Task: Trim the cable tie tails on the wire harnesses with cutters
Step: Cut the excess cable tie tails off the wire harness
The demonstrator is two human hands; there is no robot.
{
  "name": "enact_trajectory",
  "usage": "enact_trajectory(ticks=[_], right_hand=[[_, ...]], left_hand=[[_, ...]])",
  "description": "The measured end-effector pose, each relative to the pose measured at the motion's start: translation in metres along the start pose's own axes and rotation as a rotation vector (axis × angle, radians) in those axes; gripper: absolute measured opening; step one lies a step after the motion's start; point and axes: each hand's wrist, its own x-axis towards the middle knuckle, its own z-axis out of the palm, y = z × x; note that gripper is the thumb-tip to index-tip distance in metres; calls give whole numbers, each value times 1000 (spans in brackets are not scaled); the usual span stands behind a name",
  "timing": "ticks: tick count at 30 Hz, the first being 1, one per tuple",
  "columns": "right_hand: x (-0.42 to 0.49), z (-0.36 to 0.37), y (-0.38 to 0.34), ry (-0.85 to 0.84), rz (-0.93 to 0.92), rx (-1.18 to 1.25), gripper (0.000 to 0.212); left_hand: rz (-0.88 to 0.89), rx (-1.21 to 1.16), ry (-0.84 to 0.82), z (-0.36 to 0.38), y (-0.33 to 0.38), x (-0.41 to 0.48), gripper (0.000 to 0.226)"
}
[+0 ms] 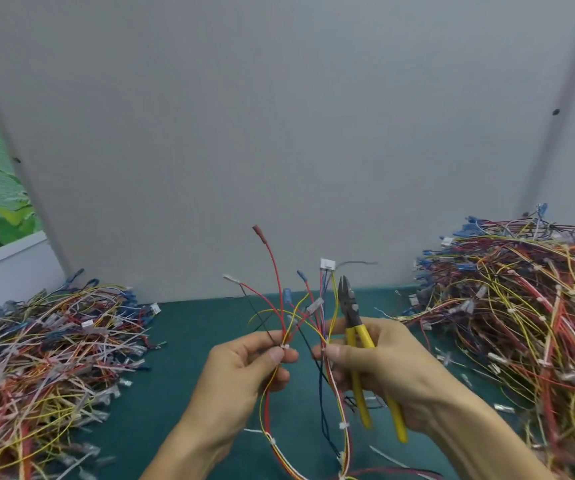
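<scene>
Grey wall panels [279, 133] stand behind a teal worktop [192, 341], with a heap of wire harnesses on the left [36, 348] and a taller heap on the right [521, 306]. Between the heaps, both hands hold one harness [285, 336] up above the worktop, its branches fanning upward to a white connector [327, 264] and several coloured terminals. The left hand [244, 372] pinches a branch between thumb and forefinger just beside a small white cable tie [284, 347], so its grip is closed on the harness. The right hand [383, 362] has its fingers wrapped round the yellow handles of the cutters [355, 323], while its thumb and forefinger also pinch a neighbouring bunch of wires. The cutter nose points upward, clear of the wires, with the blades together or nearly so. This looks like the step of finding and presenting a tie rather than cutting it: the tool is parked in the palm, not aimed. No tail can be made out on the tie at the left thumb, which is too small to judge. More white ties sit lower on the harness, near the bottom edge. Next, the right hand likely needs to let go of the wires, swing the blades down to the tie head and set them flush, keeping the thin wires out of the cut.
</scene>
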Motion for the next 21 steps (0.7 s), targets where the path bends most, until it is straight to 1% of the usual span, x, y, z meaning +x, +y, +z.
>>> enact_trajectory(ticks=[13,17,19,21], right_hand=[[1,-1,-2,64,-31,-32,20],[2,-6,-4,82,-15,-14,20],[4,-10,-4,118,-1,46,19],[9,-15,-3,177,49,212,12]], left_hand=[[62,73,8,-3,0,2,18],[92,110,59,-7,-3,5,10],[106,145,104,-10,-5,7,11],[114,164,147,-15,-7,9,16]])
